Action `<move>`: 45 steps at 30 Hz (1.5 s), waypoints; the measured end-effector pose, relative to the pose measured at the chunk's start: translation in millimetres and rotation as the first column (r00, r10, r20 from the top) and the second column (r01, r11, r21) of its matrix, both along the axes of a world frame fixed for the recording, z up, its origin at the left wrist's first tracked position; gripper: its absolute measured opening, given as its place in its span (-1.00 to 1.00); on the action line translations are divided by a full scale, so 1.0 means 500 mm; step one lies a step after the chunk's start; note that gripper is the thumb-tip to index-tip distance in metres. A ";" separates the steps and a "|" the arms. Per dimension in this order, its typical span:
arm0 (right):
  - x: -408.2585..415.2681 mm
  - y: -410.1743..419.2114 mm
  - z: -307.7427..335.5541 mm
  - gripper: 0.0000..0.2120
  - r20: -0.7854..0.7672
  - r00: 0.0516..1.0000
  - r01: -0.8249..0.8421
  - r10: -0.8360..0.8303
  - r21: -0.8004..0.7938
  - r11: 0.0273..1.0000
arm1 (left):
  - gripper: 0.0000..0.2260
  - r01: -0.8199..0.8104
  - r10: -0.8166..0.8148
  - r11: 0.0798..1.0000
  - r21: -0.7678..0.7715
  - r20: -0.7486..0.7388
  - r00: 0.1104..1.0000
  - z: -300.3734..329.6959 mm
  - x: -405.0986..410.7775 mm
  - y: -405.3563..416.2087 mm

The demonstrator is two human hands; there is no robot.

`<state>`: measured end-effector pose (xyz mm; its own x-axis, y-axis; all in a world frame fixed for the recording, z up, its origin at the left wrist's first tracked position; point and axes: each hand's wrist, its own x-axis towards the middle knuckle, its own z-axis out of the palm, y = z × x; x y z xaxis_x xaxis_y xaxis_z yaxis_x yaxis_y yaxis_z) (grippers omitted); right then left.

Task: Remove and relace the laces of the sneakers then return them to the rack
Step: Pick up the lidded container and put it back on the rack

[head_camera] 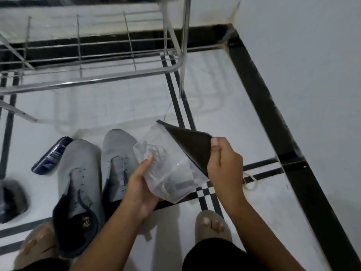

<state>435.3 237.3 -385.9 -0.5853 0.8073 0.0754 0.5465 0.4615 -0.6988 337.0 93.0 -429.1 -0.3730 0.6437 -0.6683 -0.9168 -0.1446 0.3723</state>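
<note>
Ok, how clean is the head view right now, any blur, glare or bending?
Head view: dim, flat light; the dark object at the left edge is motion-smeared; the rack bars bow from the wide lens; a small glint shows on the clear bag; both sneakers read soft.

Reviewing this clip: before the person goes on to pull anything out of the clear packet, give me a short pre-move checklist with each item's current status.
1. Packet held: ok. The left hand grips the clear packet from below.
2. Flap lifted: ok. The right hand pinches the dark flap, raised off the packet.
3. Contents are laces: cannot tell. Pale cord-like strands show through the plastic, blurred.
4. Sneakers within reach: ok. Both grey sneakers stand on the floor beside the left hand.
5. Old laces out: ok. Bare eyelets show, no lace visible.
6. Rack free for return: ok. The wire rack shelf in view holds nothing.
</note>
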 end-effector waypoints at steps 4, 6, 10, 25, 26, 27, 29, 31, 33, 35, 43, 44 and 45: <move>0.031 0.078 -0.037 -0.73 -0.048 0.886 0.433 -0.462 -0.269 0.860 | -0.47 -0.013 0.012 1.000 0.015 0.053 0.999 -0.022 0.006 -0.048; 0.068 0.141 -0.074 -0.74 -0.057 0.759 0.486 -0.649 -0.613 0.623 | -0.43 -0.058 0.051 0.996 0.072 0.106 0.993 -0.027 0.004 -0.077; 0.111 0.111 -0.126 -0.69 -0.052 0.829 0.193 -0.557 -0.908 0.372 | -0.41 -0.005 -0.003 0.989 0.147 0.056 0.998 -0.014 0.000 -0.084; 0.252 0.107 -0.187 -0.55 0.261 0.811 0.585 -0.523 -0.377 0.718 | -0.41 -0.003 -0.031 0.980 0.198 0.170 0.985 -0.001 0.015 -0.060; 0.249 0.104 -0.173 -0.50 0.287 0.793 0.597 -0.536 -0.198 0.777 | -0.44 -0.003 -0.028 0.986 0.165 0.185 0.982 -0.002 0.024 -0.052; 0.235 0.095 -0.152 -0.48 0.236 0.792 0.600 -0.563 -0.129 0.790 | -0.43 -0.010 -0.012 0.994 0.112 0.192 0.981 -0.005 0.031 -0.046; 0.193 0.069 -0.102 -0.53 0.114 0.870 0.486 -0.479 -0.351 0.800 | -0.46 -0.015 -0.001 0.997 0.073 0.216 0.976 -0.004 0.046 -0.025; 0.144 0.036 -0.064 -0.65 0.033 0.949 0.225 -0.313 -0.766 0.602 | -0.52 0.034 -0.045 0.998 0.051 0.214 0.976 -0.001 0.059 0.001; 0.118 0.009 -0.058 -0.77 0.032 0.995 0.084 -0.091 -0.754 0.651 | -0.54 0.128 -0.123 0.989 -0.076 0.073 0.990 -0.001 0.061 0.018; 0.107 0.008 -0.064 -0.77 0.136 0.991 0.085 -0.021 -0.487 0.869 | -0.42 0.211 -0.236 0.953 -0.219 -0.091 0.968 -0.008 0.049 0.021; 0.052 0.027 -0.018 -0.48 0.243 0.907 -0.375 0.343 0.097 0.922 | -0.53 0.312 -0.462 0.866 -0.391 -0.386 0.798 0.007 0.046 0.013; 0.036 0.032 -0.011 -0.43 0.281 0.839 -0.495 0.466 0.042 0.868 | -0.58 0.308 -0.464 0.867 -0.392 -0.405 0.788 0.014 0.047 0.016; 0.020 0.036 -0.011 -0.32 0.344 0.750 -0.583 0.565 -0.060 0.810 | -0.58 0.311 -0.468 0.866 -0.391 -0.417 0.779 0.018 0.045 0.018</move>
<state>445.5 255.0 -391.2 -0.9334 0.3112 -0.1787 0.3586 0.7916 -0.4947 359.7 102.0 -420.1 -0.4542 0.6153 -0.6443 -0.5559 0.3693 0.7447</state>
